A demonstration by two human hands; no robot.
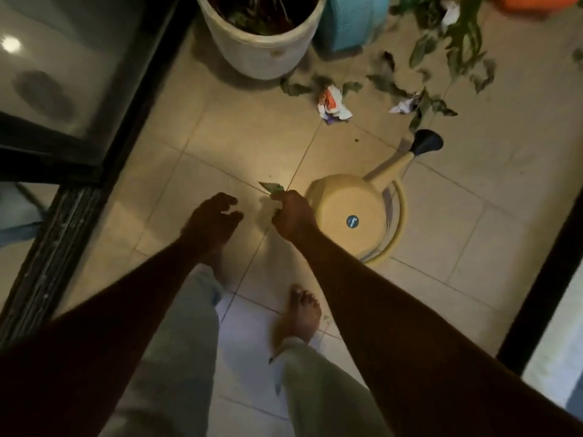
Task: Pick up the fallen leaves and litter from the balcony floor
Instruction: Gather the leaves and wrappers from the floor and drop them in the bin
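My right hand (291,216) grips a small green leaf (271,187) that sticks out past its fingers, above the tiled floor. My left hand (212,219) hangs beside it with loosely curled fingers and holds nothing. Farther ahead on the floor lie a crumpled white and orange wrapper (333,104), a crumpled pale paper scrap (405,105) and several dark wilted leaves (383,85) scattered between them. A leafy green stem (463,36) lies at the far right.
A cream watering can (353,216) with a dark spout head stands just right of my right hand. A large white plant pot (262,39) and a blue container (353,20) stand at the back. A dark door frame (63,228) runs along the left. My bare feet stand below.
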